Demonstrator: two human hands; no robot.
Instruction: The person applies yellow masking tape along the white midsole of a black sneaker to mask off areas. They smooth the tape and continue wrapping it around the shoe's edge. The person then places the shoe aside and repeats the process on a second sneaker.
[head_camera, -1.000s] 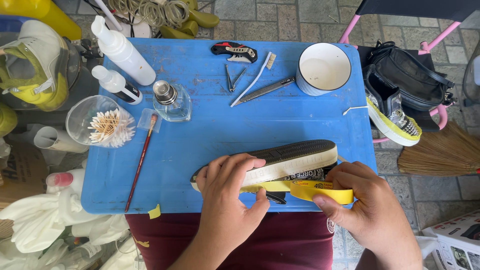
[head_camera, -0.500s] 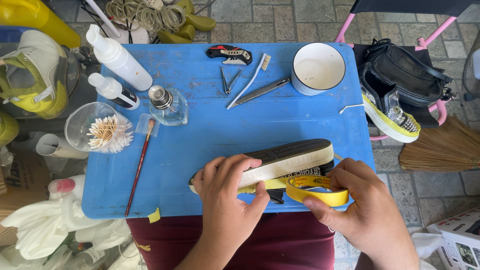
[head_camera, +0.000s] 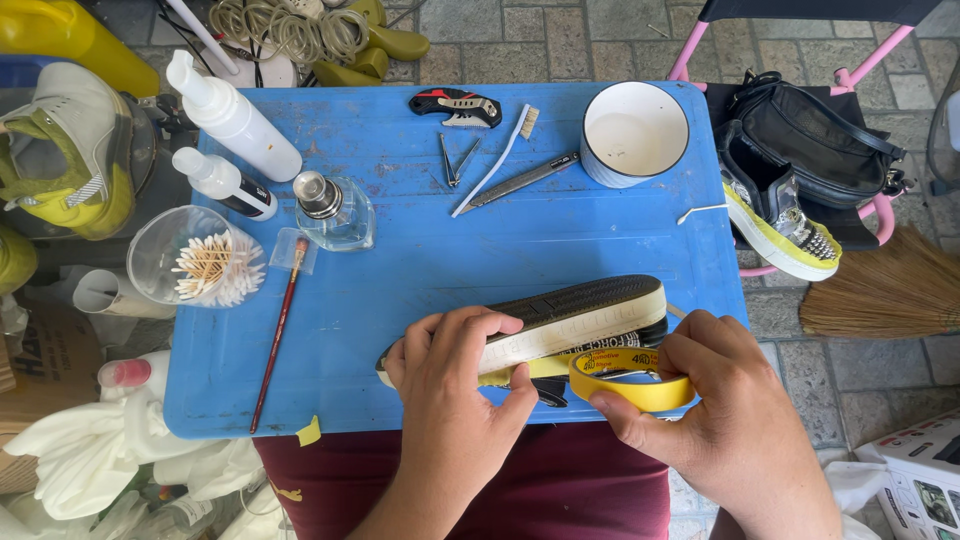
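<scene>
Over the last second the right hand (head_camera: 725, 405) had turned the yellow tape roll (head_camera: 630, 377) from nearly flat to tilted, so its open centre now showed, and had carried it a little leftward along the shoe (head_camera: 560, 325). The shoe lay on its side at the near edge of the blue counter (head_camera: 450, 250), towards the right corner, black tread facing away and cream sole wall up. The left hand (head_camera: 455, 390) had hardly shifted — fingers draped over the toe end, thumb pressing the yellow strip already laid along the sole wall. Both grips were clenched: the left on the shoe, the right on the roll, fingers curled around its rim. Judging by the shorter strip between roll and thumb, masking seemed to be moving along the sole — much of it not yet covered. Farther back, the cotton swabs (head_camera: 210, 265), thin brush (head_camera: 280, 325) and white cup (head_camera: 633, 132) lay untouched.
</scene>
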